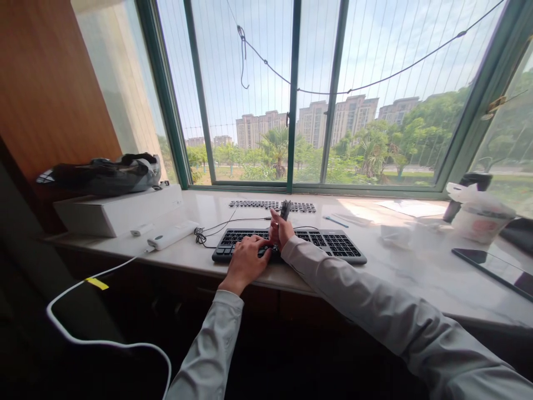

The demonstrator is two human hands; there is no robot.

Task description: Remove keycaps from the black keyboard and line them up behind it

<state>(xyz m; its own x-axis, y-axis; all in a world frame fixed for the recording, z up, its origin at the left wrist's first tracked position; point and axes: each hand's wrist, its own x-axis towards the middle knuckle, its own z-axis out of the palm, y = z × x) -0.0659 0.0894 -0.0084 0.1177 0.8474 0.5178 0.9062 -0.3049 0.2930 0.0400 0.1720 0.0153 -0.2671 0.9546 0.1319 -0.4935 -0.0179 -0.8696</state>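
A dark keyboard (333, 244) lies on the white window ledge (416, 278) in front of me. My left hand (246, 261) rests on its left half, fingers curled down onto the keys. My right hand (280, 229) is closed round a small dark tool (285, 209) that stands upright above the middle of the keyboard. Behind it, nearer the window, lies a row of loose keycaps (250, 205) laid out like a keyboard.
A white box (116, 214) with a black bag (100, 175) on top stands at the left, a white power strip (170, 235) and cable beside it. At the right are a white container (478, 218), papers (410, 207) and a dark tablet (495, 269).
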